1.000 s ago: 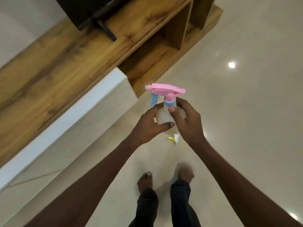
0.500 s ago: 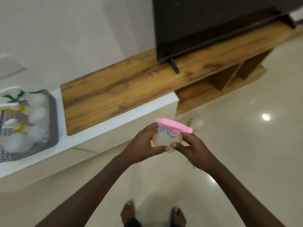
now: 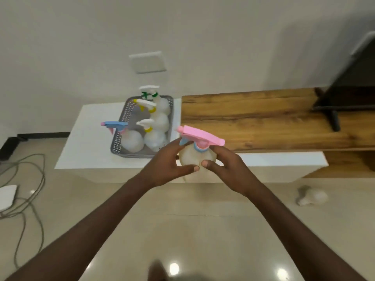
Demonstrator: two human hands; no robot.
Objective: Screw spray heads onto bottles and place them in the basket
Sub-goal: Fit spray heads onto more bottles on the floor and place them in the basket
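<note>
Left hand (image 3: pixel 168 167) and right hand (image 3: pixel 227 165) both grasping translucent bottle (image 3: pixel 195 157) with pink spray head (image 3: pixel 199 135) fitted, held upright above floor, just in front of white ledge (image 3: pixel 91 138), near grey basket (image 3: pixel 121 126) containing four capped bottles.

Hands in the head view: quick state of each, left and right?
Left hand: closed around the spray bottle.
Right hand: closed on the same bottle, opposite side.
</note>
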